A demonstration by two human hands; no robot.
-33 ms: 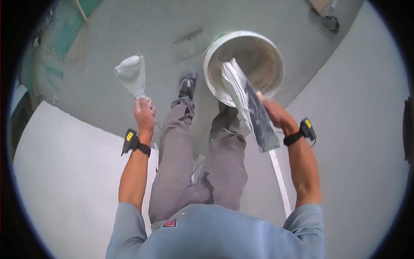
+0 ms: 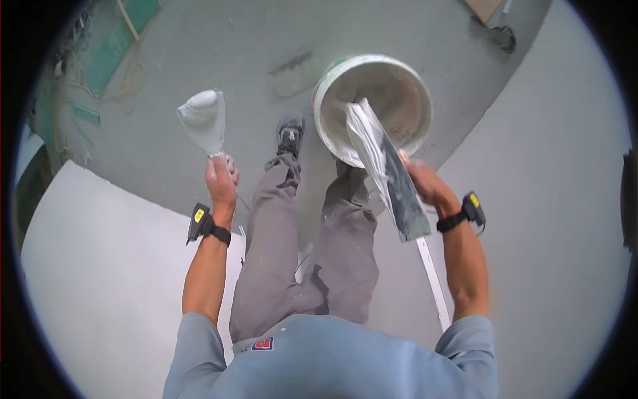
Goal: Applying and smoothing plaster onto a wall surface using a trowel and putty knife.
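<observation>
My left hand (image 2: 221, 178) is closed around the handle of a putty knife (image 2: 211, 138), its blade pointing away from me and loaded with a thick lump of white plaster (image 2: 199, 105). On the right, my right hand (image 2: 428, 183) grips a long flat plastering trowel (image 2: 404, 199) from its right side; the handle is mostly hidden behind the blade. Ridged white plaster lies along the trowel's left edge and far end. That far end hangs over the near part of a round white bucket (image 2: 425, 100), whose inner wall is smeared with plaster residue.
The bucket stands on the grey floor (image 2: 219, 53) just beyond my right foot. White panels (image 2: 119, 253) flank me on both sides. Green board pieces (image 2: 119, 50) and a cord (image 2: 131, 83) lie at far left; a brown board (image 2: 483, 8) and dark scrap (image 2: 502, 38) at far right.
The bucket and floor sit slightly lower in the picture, and the trowel has shifted a little toward me. Both hands keep hold of their tools.
</observation>
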